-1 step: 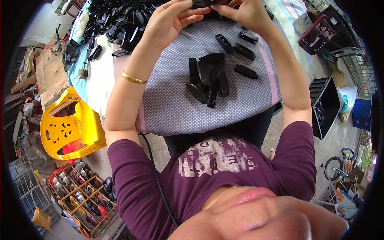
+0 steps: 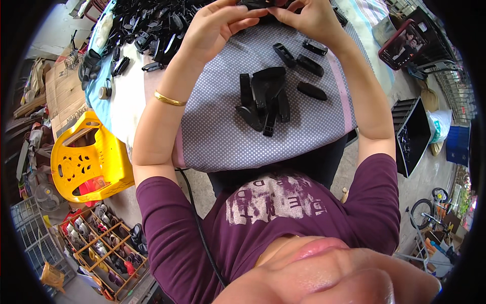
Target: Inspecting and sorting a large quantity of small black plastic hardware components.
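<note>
At the top edge of the view both hands meet over a small black plastic piece (image 2: 254, 4), partly cut off by the frame. My left hand (image 2: 216, 25) holds it with bent fingers, the gold bracelet (image 2: 169, 99) on that forearm. From the other side my right hand (image 2: 311, 20) pinches it between thumb and fingers. Nearer to me, a loose heap of black oblong pieces (image 2: 266, 91) lies on the grey dotted cloth (image 2: 212, 137). To its right are several single pieces, among them a dark oval one (image 2: 312, 90). The exact kind of these parts cannot be made out.
A large pile of black parts (image 2: 147, 25) covers the table's far left. A yellow plastic chair (image 2: 114, 157) stands left, with a shoe rack (image 2: 104, 248) below. On the right are a phone (image 2: 402, 44) on a holder and a black crate (image 2: 412, 134). A cable (image 2: 195, 213) hangs beside me.
The fingers of my left hand have shifted slightly at the black piece. Everything on the table lies as before.
</note>
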The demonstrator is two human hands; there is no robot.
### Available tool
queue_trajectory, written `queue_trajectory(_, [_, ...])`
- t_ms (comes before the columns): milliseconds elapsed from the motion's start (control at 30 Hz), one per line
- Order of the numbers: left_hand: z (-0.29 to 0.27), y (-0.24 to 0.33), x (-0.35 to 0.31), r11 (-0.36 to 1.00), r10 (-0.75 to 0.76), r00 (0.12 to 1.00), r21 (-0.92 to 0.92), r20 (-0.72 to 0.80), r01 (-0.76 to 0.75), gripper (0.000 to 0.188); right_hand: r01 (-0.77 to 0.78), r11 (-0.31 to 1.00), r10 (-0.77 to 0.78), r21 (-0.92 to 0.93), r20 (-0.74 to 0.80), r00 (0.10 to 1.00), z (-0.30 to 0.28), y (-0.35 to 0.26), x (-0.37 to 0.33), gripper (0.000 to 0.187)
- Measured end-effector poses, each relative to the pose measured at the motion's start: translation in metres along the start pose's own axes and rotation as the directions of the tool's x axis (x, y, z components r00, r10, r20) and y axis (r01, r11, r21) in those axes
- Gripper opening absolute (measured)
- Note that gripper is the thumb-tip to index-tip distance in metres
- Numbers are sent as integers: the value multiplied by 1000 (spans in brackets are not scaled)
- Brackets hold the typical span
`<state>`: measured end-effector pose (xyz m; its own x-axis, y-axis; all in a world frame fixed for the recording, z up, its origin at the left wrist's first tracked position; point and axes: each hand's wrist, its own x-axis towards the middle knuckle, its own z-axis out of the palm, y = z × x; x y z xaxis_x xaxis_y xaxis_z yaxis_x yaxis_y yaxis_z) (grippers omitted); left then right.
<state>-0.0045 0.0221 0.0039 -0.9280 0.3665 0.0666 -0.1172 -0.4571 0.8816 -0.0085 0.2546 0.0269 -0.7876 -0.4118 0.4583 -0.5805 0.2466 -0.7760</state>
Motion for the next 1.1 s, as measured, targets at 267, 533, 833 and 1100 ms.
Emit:
queue_trajectory(267, [15, -7, -5, 940, 89, 990, 338, -105, -49, 32, -22, 1000, 21, 17, 28, 999, 3, -1, -3, 21])
queue_trajectory(533, [3, -11, -2, 876, 223, 959, 467, -175, -119, 30, -24, 999, 24, -22, 2, 1000, 5, -20, -6, 19])
queue_trajectory(833, [1, -17, 1, 932, 276, 948, 285, -158, -224, 30, 11, 995, -19, -96, -90, 996, 15, -21, -7, 19])
queue_trajectory(1100, [2, -22, -2, 935, 301, 937, 246, -179, -254, 30, 115, 929, -154, -352, -86, 984, 18, -22, -8, 24])
